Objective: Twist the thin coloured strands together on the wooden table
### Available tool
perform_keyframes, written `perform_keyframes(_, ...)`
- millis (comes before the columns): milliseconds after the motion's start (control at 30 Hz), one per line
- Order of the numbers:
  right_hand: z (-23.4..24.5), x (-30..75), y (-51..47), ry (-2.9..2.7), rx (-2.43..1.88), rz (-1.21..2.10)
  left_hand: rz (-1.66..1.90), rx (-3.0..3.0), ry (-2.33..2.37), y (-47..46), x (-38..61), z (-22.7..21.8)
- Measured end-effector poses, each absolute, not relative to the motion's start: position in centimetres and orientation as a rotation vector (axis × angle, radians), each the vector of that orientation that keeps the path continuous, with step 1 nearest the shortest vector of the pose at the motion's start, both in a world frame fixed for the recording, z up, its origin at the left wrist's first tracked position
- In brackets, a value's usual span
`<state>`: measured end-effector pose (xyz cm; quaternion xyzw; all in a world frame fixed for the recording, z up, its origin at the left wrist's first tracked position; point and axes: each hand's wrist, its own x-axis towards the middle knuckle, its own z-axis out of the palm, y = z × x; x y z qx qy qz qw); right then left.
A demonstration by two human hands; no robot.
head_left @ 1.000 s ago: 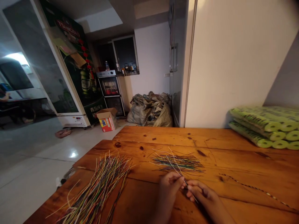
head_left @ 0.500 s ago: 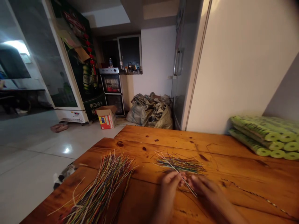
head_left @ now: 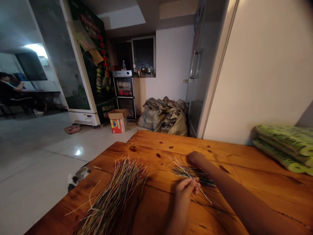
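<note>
Coloured wire strands point(head_left: 193, 173) lying in a small pile mid-desk and a larger heap point(head_left: 110, 195) toward the left edge of the desk point(head_left: 156, 138); left hand point(head_left: 184, 191) pinching a few tightly, right hand point(head_left: 197, 159) reaching past the pile's far side, its grip hidden.

Wire strands point(head_left: 110, 195) at 7 o'clock: mixed red, green, yellow, white. Desk point(head_left: 156, 138): orange wood grain, dark knots. Rolls point(head_left: 281, 147) at 3 o'clock: lime green.

The left hand point(head_left: 185, 192) sits at lower centre with its fingertips pinched together, while the right arm point(head_left: 244, 204) stretches in from the lower right, the right hand point(head_left: 197, 159) curled, knuckles up.
</note>
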<state>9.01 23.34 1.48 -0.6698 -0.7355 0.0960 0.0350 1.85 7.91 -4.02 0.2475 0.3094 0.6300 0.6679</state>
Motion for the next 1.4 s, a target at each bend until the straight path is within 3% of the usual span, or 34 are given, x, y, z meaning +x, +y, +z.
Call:
perform_keyframes(233, 2.5, 9.7, 24.6, -2.089, -2.026, 0.46, 1.448, 0.557, 0.683, 8.0, 1.8, -4.2)
perform_keyframes(467, 7.2, 13.3, 20.5, -1.965, -1.635, 0.707, 1.448, 0.591, 0.717, 7.8, 1.9, -4.1)
perform_keyframes(667, 4.6, 13.7, 13.3, -1.79, -1.304, 1.3, 1.435, 0.617, 0.739, 7.3, 1.8, -3.7)
perform_keyframes(1067, 1.9, 12.2, 12.2, -1.607, -1.108, 1.441, 1.397, 0.599, 0.735, 7.0, 1.6, -3.2)
perform_keyframes(1400, 1.4, 16.5, 11.3, -1.466, -0.952, 2.15, 1.143, 0.75, 0.633, 5.6, 1.6, -2.4)
